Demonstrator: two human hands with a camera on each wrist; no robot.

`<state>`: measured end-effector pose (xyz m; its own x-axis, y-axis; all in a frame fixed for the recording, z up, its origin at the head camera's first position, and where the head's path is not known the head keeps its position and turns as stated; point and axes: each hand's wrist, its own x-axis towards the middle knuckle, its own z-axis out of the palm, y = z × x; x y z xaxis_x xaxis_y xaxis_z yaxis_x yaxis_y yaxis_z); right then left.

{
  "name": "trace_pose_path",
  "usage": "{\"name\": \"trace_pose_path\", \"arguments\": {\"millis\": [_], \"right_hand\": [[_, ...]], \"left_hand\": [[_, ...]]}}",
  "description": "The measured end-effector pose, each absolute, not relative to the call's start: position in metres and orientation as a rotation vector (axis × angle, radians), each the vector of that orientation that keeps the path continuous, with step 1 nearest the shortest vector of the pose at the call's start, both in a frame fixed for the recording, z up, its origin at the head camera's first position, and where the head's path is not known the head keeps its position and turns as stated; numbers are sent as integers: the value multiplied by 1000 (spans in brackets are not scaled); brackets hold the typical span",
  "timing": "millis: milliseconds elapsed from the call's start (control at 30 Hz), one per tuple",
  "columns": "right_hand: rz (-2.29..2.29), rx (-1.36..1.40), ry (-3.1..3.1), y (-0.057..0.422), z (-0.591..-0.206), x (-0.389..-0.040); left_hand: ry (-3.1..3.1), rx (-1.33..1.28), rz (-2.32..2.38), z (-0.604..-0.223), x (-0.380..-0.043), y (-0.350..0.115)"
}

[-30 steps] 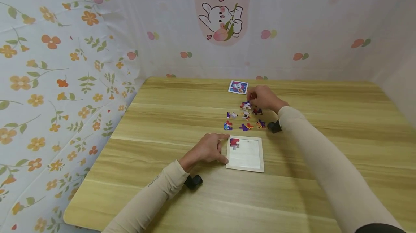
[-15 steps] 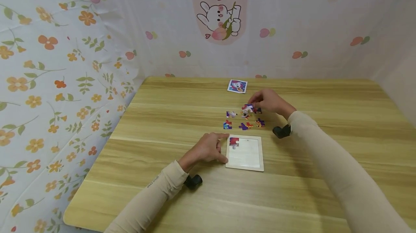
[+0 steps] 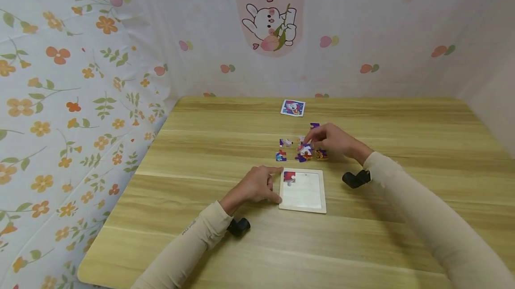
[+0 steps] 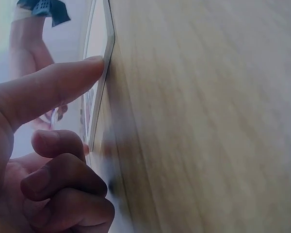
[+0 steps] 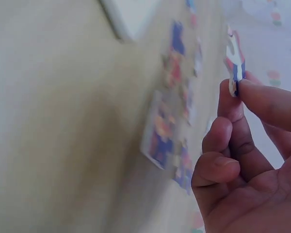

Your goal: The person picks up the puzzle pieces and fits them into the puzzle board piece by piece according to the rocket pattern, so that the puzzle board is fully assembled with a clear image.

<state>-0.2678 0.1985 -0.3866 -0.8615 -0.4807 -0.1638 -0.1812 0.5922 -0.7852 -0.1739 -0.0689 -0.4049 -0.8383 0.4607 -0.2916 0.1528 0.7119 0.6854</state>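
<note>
1. Monitoring from my end, I get two bare hands working at a wood-grain table (image 3: 193, 146).
2. Right hand (image 3: 335, 140): grasping. On the right wrist feed I see thumb and finger pinching one puzzle piece (image 3: 306, 150) by its edge, white with pink and blue-purple, held above the table. The remaining fingers are curled in.
3. Left hand (image 3: 254, 184): not grasping. Thumb and index finger are extended, touching the left side of the puzzle frame (image 3: 301, 210); the left wrist feed shows its other fingers curled.
4. The frame lies flat, near edge toward the wearer. One fitted piece (image 3: 289, 176) sits in its upper-left corner; pale base shows across the rest.
5. Loose pieces lie beyond the frame: a purple one (image 3: 314, 125) behind the right hand, a purple-and-white one (image 3: 285, 142) left of it, a red-and-blue one (image 3: 280, 156) nearer the frame, an orange-and-purple one (image 3: 321, 155) to the right. I can't count the rest; held piece and hand cover some.
6. A picture card (image 3: 293, 108) lies near the table's far edge.
7. Patterned white cloth (image 3: 342, 11) hangs behind.
</note>
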Motion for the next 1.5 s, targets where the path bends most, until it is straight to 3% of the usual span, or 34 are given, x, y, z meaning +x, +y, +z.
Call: {"name": "trace_pose_path", "arguments": {"millis": [933,1500], "right_hand": [[-1151,-441,2385,180,-393,-216],[-1027,-346,2536,171,-398,-208]], "left_hand": [[2455,438,938,-400,-174,-71],[2445,448,939,-401,-173,-68]]}}
